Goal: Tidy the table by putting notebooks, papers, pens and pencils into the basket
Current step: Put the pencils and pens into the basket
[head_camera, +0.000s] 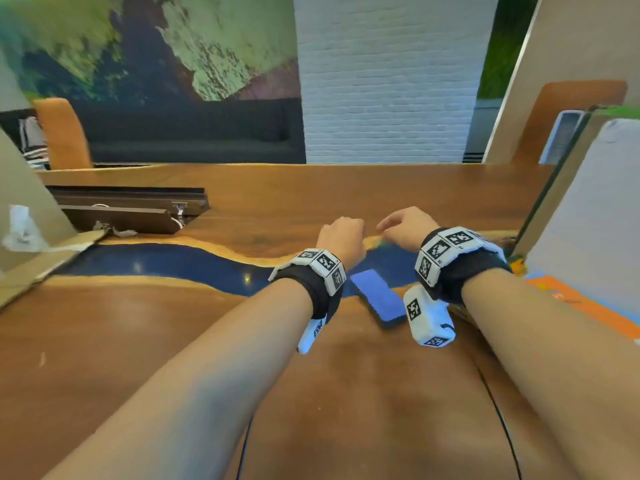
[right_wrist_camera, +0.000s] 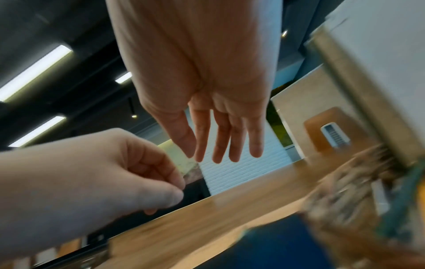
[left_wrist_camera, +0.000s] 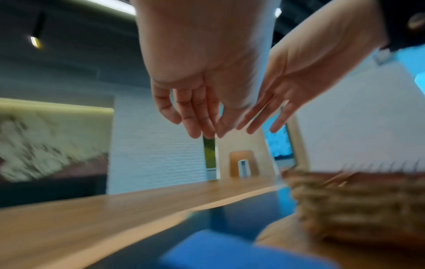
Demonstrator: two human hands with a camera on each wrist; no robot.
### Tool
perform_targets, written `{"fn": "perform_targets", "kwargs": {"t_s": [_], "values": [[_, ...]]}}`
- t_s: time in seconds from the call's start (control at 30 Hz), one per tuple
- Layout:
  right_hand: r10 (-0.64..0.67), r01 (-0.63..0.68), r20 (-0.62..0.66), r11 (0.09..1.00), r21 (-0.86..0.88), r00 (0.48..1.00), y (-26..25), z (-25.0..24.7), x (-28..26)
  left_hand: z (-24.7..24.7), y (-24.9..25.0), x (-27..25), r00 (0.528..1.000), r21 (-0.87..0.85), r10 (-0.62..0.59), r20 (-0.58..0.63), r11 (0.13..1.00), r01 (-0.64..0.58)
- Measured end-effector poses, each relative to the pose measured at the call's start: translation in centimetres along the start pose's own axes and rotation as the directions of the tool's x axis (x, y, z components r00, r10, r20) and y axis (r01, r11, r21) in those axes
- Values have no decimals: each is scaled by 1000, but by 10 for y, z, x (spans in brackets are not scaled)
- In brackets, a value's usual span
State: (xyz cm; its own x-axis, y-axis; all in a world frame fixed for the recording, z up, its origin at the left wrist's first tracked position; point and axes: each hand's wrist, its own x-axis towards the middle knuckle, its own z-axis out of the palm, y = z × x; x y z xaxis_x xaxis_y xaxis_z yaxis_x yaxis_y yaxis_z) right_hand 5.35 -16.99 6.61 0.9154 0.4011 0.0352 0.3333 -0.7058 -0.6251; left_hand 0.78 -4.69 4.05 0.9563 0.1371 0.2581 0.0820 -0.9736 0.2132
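Note:
My left hand [head_camera: 341, 233] and right hand [head_camera: 405, 226] hover side by side over the wooden table [head_camera: 346, 393], both holding nothing. The left hand [left_wrist_camera: 195, 125] hangs with loosely curled fingers. Straight, relaxed fingers show on the right hand [right_wrist_camera: 220, 152]. A blurred wicker basket [left_wrist_camera: 356, 205] stands just to the right, and a large pale spiral notebook [right_wrist_camera: 379, 72] leans up out of it. In the head view that notebook [head_camera: 588, 209] rises at the right edge. A flat blue rectangular item [head_camera: 379, 297] lies on the table below my wrists; I cannot tell whether it is a notebook.
A dark blue resin strip [head_camera: 156, 261] runs across the table. An open dark cable tray [head_camera: 128, 209] and a cardboard piece [head_camera: 31, 220] sit at the left. An orange sheet [head_camera: 595, 306] lies at the right. Orange chairs [head_camera: 64, 133] stand beyond the far edge.

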Motion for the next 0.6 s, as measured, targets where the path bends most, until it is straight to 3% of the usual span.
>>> {"fn": "perform_targets", "kwargs": {"t_s": [0.17, 0.3, 0.43, 0.6], "values": [[-128, 143, 210, 988, -59, 969, -49, 78, -18, -5, -79, -47, 970, 35, -238, 53, 971, 236], [-149, 203, 337, 970, -132, 930, -59, 121, -30, 11, -112, -72, 918, 37, -333, 215, 942, 333], [-124, 201, 364, 963, -180, 923, -61, 129, -38, 32, -121, -81, 870, 105, -326, 370, 945, 310], [-115, 181, 314, 966, -187, 942, -54, 123, -37, 39, -115, -81, 854, 204, -311, 418, 948, 246]]}}
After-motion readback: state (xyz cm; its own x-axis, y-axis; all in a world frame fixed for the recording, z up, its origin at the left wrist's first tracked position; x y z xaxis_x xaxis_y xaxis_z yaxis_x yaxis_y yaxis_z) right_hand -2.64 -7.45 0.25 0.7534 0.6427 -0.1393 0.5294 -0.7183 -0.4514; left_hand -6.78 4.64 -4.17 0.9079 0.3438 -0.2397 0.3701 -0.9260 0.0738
